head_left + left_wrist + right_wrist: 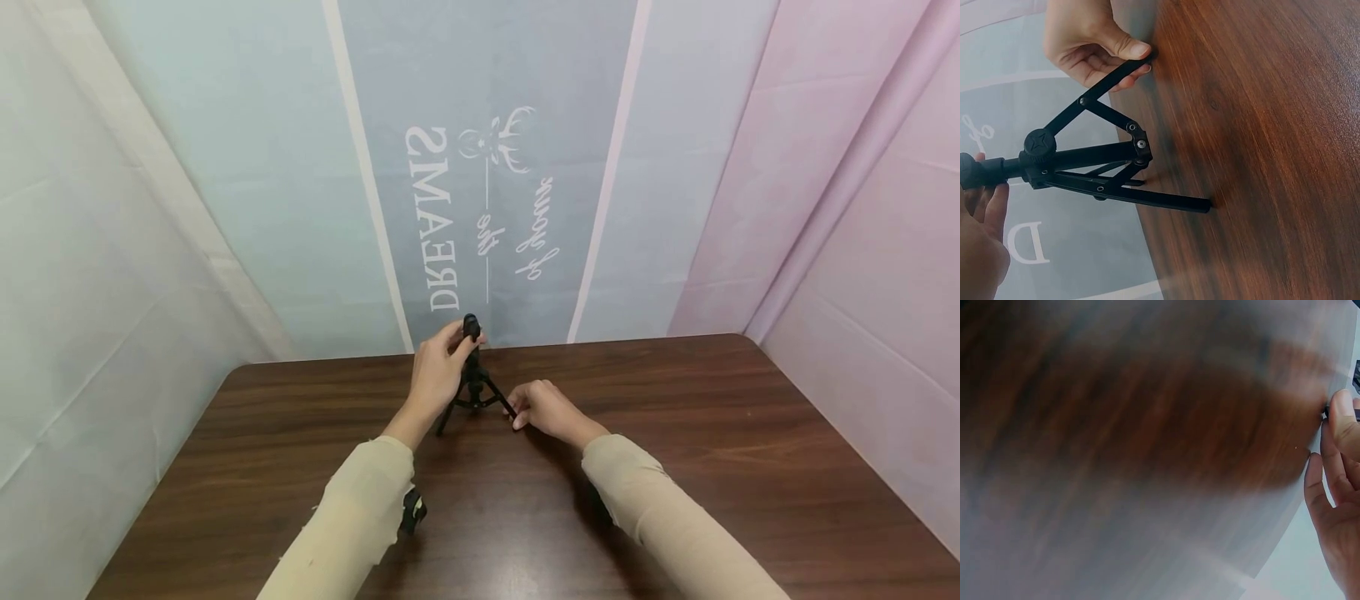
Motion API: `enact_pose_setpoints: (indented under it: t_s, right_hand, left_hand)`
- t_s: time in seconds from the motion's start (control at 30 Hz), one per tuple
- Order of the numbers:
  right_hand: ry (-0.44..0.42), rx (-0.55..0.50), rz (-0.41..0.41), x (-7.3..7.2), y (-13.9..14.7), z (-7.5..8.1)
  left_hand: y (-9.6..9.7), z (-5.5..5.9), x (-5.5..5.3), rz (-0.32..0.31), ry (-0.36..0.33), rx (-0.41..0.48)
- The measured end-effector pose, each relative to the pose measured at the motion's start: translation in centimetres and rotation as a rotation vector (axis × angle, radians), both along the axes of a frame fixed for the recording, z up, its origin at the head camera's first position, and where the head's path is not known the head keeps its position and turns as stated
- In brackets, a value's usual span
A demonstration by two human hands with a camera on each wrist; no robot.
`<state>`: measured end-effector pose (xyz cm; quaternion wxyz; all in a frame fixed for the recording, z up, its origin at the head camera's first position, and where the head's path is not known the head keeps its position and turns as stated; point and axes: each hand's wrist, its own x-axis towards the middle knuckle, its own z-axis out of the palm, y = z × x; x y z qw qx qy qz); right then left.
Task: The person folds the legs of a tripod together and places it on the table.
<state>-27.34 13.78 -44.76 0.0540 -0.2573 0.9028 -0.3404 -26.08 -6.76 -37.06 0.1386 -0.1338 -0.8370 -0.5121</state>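
Sleeves nearest; L hand grips tripod top, R hand pinches leg end lower R

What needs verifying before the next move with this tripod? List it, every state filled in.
1. Left hand grips the tripod by its upper part: ok.
2. Right hand pinches one leg near its lower end: ok.
3. Other legs spread away from that one: ok.
4. All legs resting firmly on the table: cannot tell.
5. Star-marked knob tightened: cannot tell.
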Motion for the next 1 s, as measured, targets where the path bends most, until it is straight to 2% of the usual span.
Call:
enact_pose_setpoints:
  t_s: [0.63,1.0]
  right_hand:
    - [0.002,-0.013,-0.039,-0.2,-0.8,-0.1]
    - [-0.008,-0.035,-0.030,-0.3,-1.2,0.0]
  left_hand:
    - [0.0,0.0,0.1,-0.006,-0.010,0.014]
    - [0.1,0.0,0.1,-0.005,-0.015,0.017]
